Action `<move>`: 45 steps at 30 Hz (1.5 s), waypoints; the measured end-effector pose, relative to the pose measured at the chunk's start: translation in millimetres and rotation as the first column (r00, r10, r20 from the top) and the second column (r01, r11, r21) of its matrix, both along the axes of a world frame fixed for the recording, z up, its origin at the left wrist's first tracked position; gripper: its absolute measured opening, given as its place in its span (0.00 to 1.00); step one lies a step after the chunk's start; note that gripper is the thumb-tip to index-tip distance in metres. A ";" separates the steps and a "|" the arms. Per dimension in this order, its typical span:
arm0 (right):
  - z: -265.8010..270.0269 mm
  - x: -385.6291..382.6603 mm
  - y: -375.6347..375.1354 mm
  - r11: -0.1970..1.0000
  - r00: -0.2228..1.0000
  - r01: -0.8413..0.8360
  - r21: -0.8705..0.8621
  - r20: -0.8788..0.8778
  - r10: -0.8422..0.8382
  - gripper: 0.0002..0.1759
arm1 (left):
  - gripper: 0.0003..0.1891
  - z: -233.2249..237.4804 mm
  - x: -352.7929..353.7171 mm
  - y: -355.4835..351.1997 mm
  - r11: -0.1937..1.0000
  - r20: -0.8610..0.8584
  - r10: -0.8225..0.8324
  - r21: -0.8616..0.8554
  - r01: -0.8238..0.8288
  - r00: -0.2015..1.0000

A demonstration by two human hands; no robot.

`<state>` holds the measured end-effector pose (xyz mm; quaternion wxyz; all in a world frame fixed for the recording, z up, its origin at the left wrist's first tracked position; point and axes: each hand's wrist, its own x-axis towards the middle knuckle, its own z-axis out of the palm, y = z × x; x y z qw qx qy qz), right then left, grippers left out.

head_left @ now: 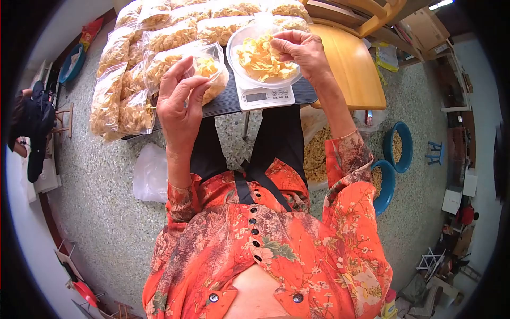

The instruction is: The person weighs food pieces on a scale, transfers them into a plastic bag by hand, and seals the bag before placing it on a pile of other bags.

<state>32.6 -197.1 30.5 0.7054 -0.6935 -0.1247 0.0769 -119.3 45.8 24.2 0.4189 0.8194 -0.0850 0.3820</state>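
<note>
Now | left fingers [180, 72] pinch bag [212, 66] | right fingers [284, 45] pinch chips [260, 63] over bowl [232, 48]

Got pale yellow chips [261, 59] in a clear bowl [234, 50] on a white scale [265, 97], a clear bag [212, 69], orange floral blouse [297, 250], speckled grey floor [106, 212], blue basins [401, 146] at 3 o'clock.

Upper centre: right hand [300, 49] is pinching chips [260, 63] in a clear bowl [232, 52] sitting on a scale [264, 97]. Beside it, left hand [180, 103] is gripping a plastic bag [215, 66]; filled bags [114, 90] are lying upper left.
</note>
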 end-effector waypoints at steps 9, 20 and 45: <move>3.0 3.6 4.6 0.746 0.939 0.090 0.660 -0.307 0.158 0.10 | 0.09 -7.6 4.1 -0.2 0.995 0.039 -0.082 -0.047 0.084 0.996; 21.1 -54.0 94.1 0.922 0.848 0.046 -0.385 0.503 0.168 0.08 | 0.07 -10.0 2.6 -8.4 0.988 0.009 -0.104 -0.111 0.105 0.994; 9.9 -6.9 28.1 0.733 0.807 0.152 -0.663 0.511 0.295 0.08 | 0.08 -10.6 6.4 0.2 0.996 0.056 -0.052 -0.073 0.056 0.997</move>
